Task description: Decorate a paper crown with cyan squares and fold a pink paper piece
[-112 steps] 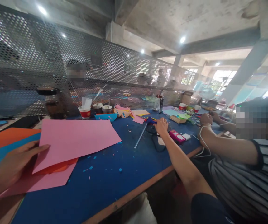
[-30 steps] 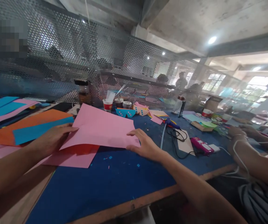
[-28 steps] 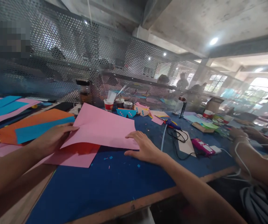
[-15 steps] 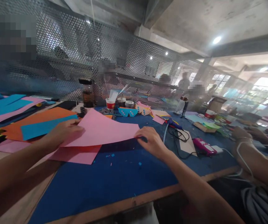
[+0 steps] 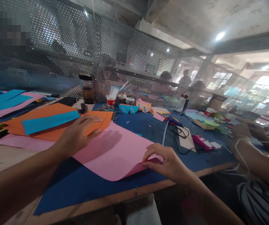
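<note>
Pink paper sheet (image 5: 118,150): lies near the front edge of the tabletop (image 5: 61,190), its right-hand end curled upward. Your right hand (image 5: 166,157) pinches that end between thumb and fingers. Your left hand (image 5: 78,132) is open, fingers extended over the sheet's left part, and casts a shadow there; you cannot tell whether its fingertips touch the paper. This hand and its forearm hide the sheet's left end and part of the orange sheets (image 5: 47,111), on which a blue strip (image 5: 52,122) lies. Along the tabletop's back edge, a perforated panel (image 5: 134,59) obscures the people behind it. Toward the right, you see a small blue glue gun (image 5: 174,121). A co-worker's arm (image 5: 261,162) is cut off at the right; you cannot make out what that person's hands hold.
</note>
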A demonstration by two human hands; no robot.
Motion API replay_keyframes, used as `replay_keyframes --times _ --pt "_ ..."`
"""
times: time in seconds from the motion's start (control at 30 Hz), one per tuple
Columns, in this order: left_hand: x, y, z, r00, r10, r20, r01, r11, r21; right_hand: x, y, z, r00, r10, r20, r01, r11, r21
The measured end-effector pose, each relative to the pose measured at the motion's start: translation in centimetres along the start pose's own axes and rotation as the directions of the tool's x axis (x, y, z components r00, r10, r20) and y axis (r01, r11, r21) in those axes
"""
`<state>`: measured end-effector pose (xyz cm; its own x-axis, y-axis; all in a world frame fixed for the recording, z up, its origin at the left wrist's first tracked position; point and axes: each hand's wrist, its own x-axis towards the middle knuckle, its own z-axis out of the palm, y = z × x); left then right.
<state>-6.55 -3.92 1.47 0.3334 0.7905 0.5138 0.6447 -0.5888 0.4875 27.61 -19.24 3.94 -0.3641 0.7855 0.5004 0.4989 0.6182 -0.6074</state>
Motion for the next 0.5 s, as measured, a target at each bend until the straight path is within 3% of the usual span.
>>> replay_keyframes --times 0.1,0.23,0.33,0.5 --pt "-2.0 3.0 0.4 0.966 0.218 0.136 -0.191 0.964 -0.183 0.4 0.8 1.0 0.988 0.122 -0.091 -0.122 0.993 0.002" --pt "-4.6 5.8 2.0 0.879 0.348 0.327 -0.207 0.895 -0.395 1.3 2.2 2.4 0.976 0.180 -0.125 -0.172 0.982 0.073" --pt "-5.4 6.6 3.4 0.867 0.318 0.384 -0.169 0.912 -0.375 1.6 3.0 3.1 0.976 0.185 -0.114 -0.177 0.982 0.072" --pt "-5.2 6.3 4.2 0.900 0.220 0.375 -0.094 0.941 -0.324 1.0 3.5 1.8 0.957 0.288 -0.034 -0.288 0.958 -0.003"
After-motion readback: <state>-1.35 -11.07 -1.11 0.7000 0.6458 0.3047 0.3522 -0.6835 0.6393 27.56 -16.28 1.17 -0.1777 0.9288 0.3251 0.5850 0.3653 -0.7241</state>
